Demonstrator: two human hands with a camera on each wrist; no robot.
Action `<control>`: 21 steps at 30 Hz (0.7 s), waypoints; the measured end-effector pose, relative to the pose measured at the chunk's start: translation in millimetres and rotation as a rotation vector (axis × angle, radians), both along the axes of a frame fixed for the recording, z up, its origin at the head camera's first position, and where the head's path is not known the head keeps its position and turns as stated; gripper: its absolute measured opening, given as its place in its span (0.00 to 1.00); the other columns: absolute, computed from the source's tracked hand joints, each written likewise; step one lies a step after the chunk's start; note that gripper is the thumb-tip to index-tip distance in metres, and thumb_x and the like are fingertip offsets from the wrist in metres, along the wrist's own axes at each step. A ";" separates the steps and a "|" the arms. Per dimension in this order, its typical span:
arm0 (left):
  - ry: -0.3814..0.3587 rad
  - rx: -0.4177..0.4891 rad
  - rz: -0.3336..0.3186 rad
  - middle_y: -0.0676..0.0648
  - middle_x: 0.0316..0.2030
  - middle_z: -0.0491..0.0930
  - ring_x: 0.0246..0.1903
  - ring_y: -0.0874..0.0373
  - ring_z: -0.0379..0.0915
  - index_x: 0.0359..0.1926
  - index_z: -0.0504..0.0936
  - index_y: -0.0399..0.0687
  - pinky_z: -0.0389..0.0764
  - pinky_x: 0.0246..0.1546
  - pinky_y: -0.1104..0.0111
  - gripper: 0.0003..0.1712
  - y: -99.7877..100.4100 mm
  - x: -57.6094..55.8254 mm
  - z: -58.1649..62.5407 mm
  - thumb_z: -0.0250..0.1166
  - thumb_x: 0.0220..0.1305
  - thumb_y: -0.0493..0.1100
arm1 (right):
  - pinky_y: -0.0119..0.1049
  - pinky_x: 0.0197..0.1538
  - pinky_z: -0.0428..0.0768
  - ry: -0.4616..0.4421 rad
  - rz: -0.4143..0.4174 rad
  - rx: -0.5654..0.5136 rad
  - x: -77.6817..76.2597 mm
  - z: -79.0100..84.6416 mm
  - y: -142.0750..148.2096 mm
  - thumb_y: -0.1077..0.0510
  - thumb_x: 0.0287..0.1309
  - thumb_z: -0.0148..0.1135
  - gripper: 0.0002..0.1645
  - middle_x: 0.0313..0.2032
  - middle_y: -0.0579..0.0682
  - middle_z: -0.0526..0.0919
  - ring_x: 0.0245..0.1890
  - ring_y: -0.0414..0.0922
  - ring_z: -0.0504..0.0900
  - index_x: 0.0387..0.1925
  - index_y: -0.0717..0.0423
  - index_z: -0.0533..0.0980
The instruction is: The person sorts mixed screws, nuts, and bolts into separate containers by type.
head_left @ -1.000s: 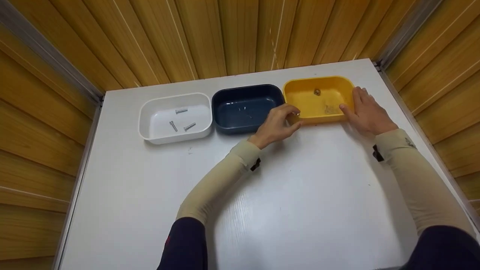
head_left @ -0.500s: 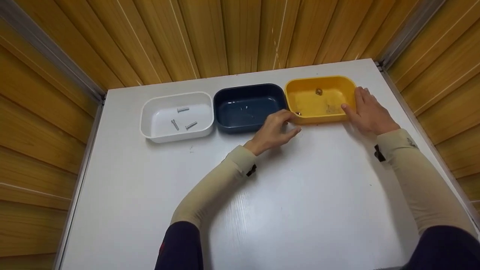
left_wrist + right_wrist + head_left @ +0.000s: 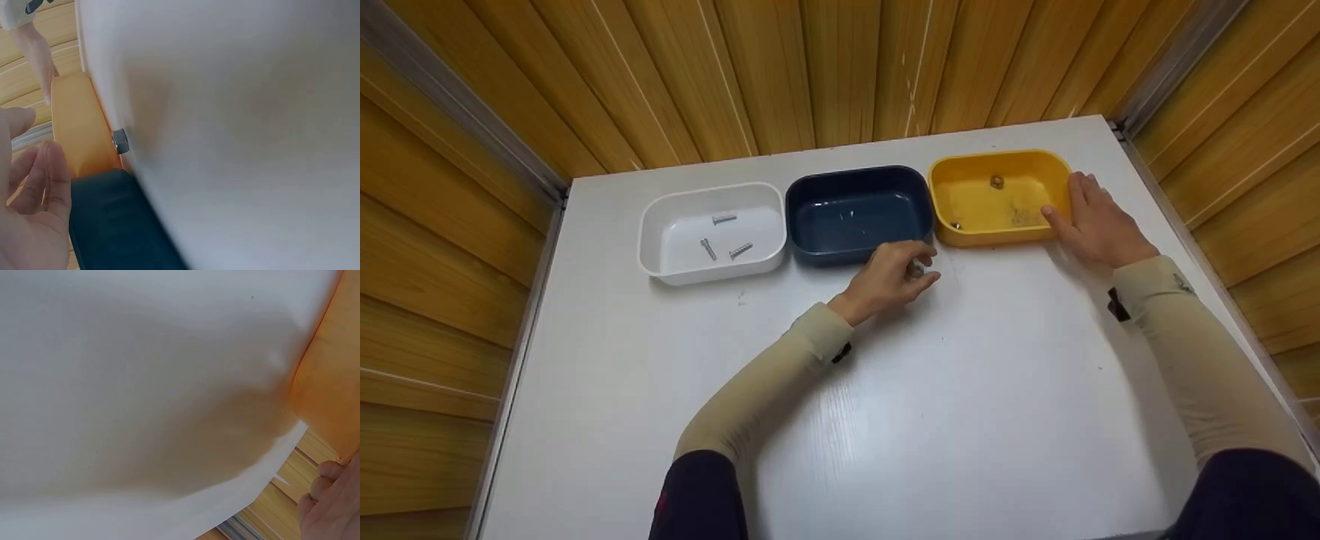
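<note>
My left hand (image 3: 885, 276) hovers in front of the dark blue box (image 3: 825, 256), thumb apart from the fingers. A metal nut (image 3: 915, 268) shows between thumb and fingers in the head view. In the left wrist view this nut (image 3: 120, 141) appears beyond the fingertips, near the base of the yellow box (image 3: 84, 124), with a gap to the fingers. My right hand (image 3: 1106, 225) lies against the right end of the yellow box (image 3: 997, 238), thumb at its near rim. Inside that box are one nut (image 3: 997, 181) at the back and another (image 3: 955, 225) at the near left corner.
A white box (image 3: 712, 276) with three screws (image 3: 724, 218) stands left of the blue box. All three boxes form a row along the back of the white table (image 3: 930, 420). Wood-patterned panels (image 3: 840, 75) enclose the table behind and at the sides.
My left hand has moved from the yellow box's near left corner toward me and to the left. A nut has come into view between its thumb and fingers. The right hand stays put.
</note>
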State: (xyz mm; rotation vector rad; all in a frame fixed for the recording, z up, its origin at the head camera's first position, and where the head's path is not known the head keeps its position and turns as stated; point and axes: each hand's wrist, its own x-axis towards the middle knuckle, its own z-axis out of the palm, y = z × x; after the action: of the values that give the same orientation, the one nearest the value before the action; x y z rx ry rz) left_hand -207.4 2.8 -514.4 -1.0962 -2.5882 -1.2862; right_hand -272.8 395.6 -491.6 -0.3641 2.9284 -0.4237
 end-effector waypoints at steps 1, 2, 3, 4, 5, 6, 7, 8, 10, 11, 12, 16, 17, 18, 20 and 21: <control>-0.003 -0.013 0.006 0.42 0.41 0.90 0.35 0.54 0.86 0.54 0.86 0.34 0.86 0.39 0.70 0.17 -1.3 0.9 -1.1 0.72 0.71 0.42 | 0.66 0.83 0.40 0.009 0.004 -0.003 0.2 0.0 -0.2 0.26 0.79 0.31 0.60 0.82 0.76 0.37 0.83 0.73 0.37 0.83 0.70 0.31; -0.008 -0.027 0.014 0.43 0.39 0.91 0.34 0.55 0.86 0.54 0.86 0.34 0.86 0.39 0.70 0.17 -2.6 1.7 -2.3 0.72 0.71 0.42 | 0.66 0.83 0.40 0.013 0.004 -0.005 0.4 0.0 -0.5 0.26 0.79 0.31 0.60 0.83 0.76 0.37 0.83 0.73 0.37 0.83 0.69 0.32; -0.012 -0.041 0.022 0.45 0.38 0.91 0.34 0.55 0.86 0.54 0.86 0.34 0.85 0.39 0.70 0.17 -3.8 2.4 -3.6 0.72 0.71 0.42 | 0.66 0.83 0.40 0.013 0.003 -0.007 0.5 0.0 -0.6 0.25 0.79 0.31 0.60 0.83 0.76 0.37 0.83 0.73 0.37 0.84 0.69 0.31; -0.016 -0.055 0.033 0.45 0.37 0.91 0.34 0.56 0.86 0.54 0.86 0.34 0.85 0.39 0.70 0.17 -4.8 3.1 -5.0 0.72 0.71 0.42 | 0.66 0.83 0.41 0.012 0.001 -0.006 0.7 -0.1 -0.8 0.25 0.79 0.31 0.60 0.83 0.76 0.37 0.83 0.73 0.37 0.84 0.69 0.31; -0.022 -0.066 0.042 0.46 0.37 0.91 0.34 0.56 0.87 0.54 0.86 0.34 0.85 0.39 0.70 0.17 -5.6 3.8 -6.5 0.72 0.71 0.42 | 0.66 0.83 0.40 0.010 0.001 -0.006 0.9 -0.1 -1.0 0.25 0.79 0.31 0.60 0.83 0.76 0.37 0.83 0.73 0.37 0.84 0.69 0.31; -0.026 -0.075 0.052 0.45 0.38 0.92 0.35 0.56 0.87 0.54 0.86 0.35 0.86 0.40 0.70 0.17 -6.3 4.4 -7.9 0.73 0.70 0.42 | 0.66 0.83 0.40 0.007 0.000 -0.005 1.0 -0.2 -0.8 0.25 0.79 0.31 0.60 0.83 0.75 0.36 0.83 0.73 0.36 0.84 0.69 0.31; -0.029 -0.083 0.063 0.45 0.40 0.92 0.37 0.57 0.88 0.53 0.86 0.35 0.86 0.41 0.70 0.17 -6.9 4.8 -9.0 0.73 0.70 0.42 | 0.65 0.83 0.40 0.004 -0.002 -0.005 1.1 0.2 -0.9 0.25 0.79 0.31 0.60 0.83 0.75 0.36 0.83 0.72 0.36 0.84 0.68 0.30; -0.028 -0.094 0.076 0.45 0.41 0.92 0.39 0.57 0.89 0.53 0.87 0.36 0.87 0.43 0.70 0.16 -7.4 5.1 -10.1 0.73 0.70 0.42 | 0.65 0.83 0.39 -0.001 -0.004 -0.003 1.1 0.4 -1.0 0.25 0.79 0.30 0.61 0.83 0.75 0.35 0.84 0.72 0.36 0.84 0.68 0.30; -0.028 -0.111 0.106 0.44 0.44 0.91 0.42 0.57 0.89 0.52 0.87 0.37 0.87 0.45 0.70 0.15 -8.2 6.2 -12.1 0.73 0.70 0.42 | 0.65 0.84 0.38 -0.013 -0.009 0.000 1.1 0.8 -1.1 0.25 0.78 0.30 0.61 0.83 0.74 0.34 0.84 0.72 0.35 0.83 0.68 0.29; -0.025 -0.119 0.123 0.44 0.45 0.91 0.42 0.56 0.88 0.52 0.87 0.37 0.87 0.44 0.69 0.15 -8.4 6.8 -13.0 0.72 0.70 0.41 | 0.64 0.84 0.38 -0.019 -0.011 0.003 1.1 1.0 -1.3 0.24 0.78 0.29 0.61 0.83 0.74 0.33 0.84 0.71 0.34 0.83 0.68 0.28; -0.023 -0.129 0.140 0.44 0.46 0.91 0.41 0.56 0.88 0.52 0.88 0.37 0.87 0.43 0.69 0.15 -8.7 7.5 -13.7 0.72 0.70 0.41 | 0.64 0.84 0.38 -0.023 -0.013 0.004 1.1 1.2 -1.1 0.24 0.78 0.29 0.61 0.83 0.74 0.32 0.84 0.71 0.33 0.83 0.67 0.28; -0.030 -0.168 0.196 0.43 0.46 0.90 0.36 0.57 0.83 0.56 0.87 0.37 0.84 0.38 0.67 0.17 -9.0 9.9 -15.8 0.72 0.70 0.42 | 0.63 0.84 0.37 -0.032 -0.018 0.008 1.1 1.8 -1.4 0.24 0.78 0.29 0.61 0.83 0.73 0.31 0.84 0.70 0.32 0.83 0.67 0.27; -0.034 -0.179 0.205 0.43 0.46 0.89 0.35 0.57 0.82 0.57 0.87 0.37 0.84 0.38 0.67 0.18 -8.8 10.3 -16.5 0.72 0.70 0.42 | 0.63 0.84 0.37 -0.033 -0.019 0.009 0.9 1.8 -1.3 0.24 0.78 0.29 0.61 0.83 0.73 0.31 0.84 0.70 0.32 0.83 0.66 0.27; -0.042 -0.192 0.211 0.43 0.47 0.89 0.37 0.57 0.82 0.58 0.87 0.38 0.84 0.40 0.66 0.19 -8.5 10.9 -16.9 0.72 0.70 0.42 | 0.63 0.84 0.37 -0.035 -0.019 0.009 0.7 1.9 -1.2 0.24 0.78 0.29 0.61 0.83 0.72 0.31 0.84 0.70 0.32 0.83 0.66 0.27; -0.062 -0.216 0.225 0.42 0.49 0.88 0.41 0.56 0.84 0.59 0.86 0.38 0.86 0.46 0.65 0.21 -7.7 12.3 -17.9 0.73 0.70 0.44 | 0.63 0.84 0.36 -0.041 -0.020 0.011 0.5 1.9 -0.8 0.24 0.78 0.29 0.61 0.83 0.72 0.30 0.84 0.70 0.32 0.83 0.66 0.26; -0.071 -0.226 0.232 0.42 0.50 0.88 0.44 0.55 0.84 0.60 0.86 0.38 0.86 0.49 0.64 0.22 -7.1 13.0 -18.5 0.73 0.70 0.44 | 0.63 0.84 0.36 -0.045 -0.021 0.012 0.4 1.8 -0.2 0.24 0.78 0.29 0.61 0.83 0.72 0.30 0.84 0.70 0.31 0.83 0.66 0.26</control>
State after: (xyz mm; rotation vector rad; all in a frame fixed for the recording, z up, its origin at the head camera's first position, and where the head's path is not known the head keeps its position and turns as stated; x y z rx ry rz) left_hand -194.3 -4.3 -533.0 -0.7568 -2.8653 -1.0207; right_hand -272.3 395.4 -489.8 -0.3183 2.8917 -0.4122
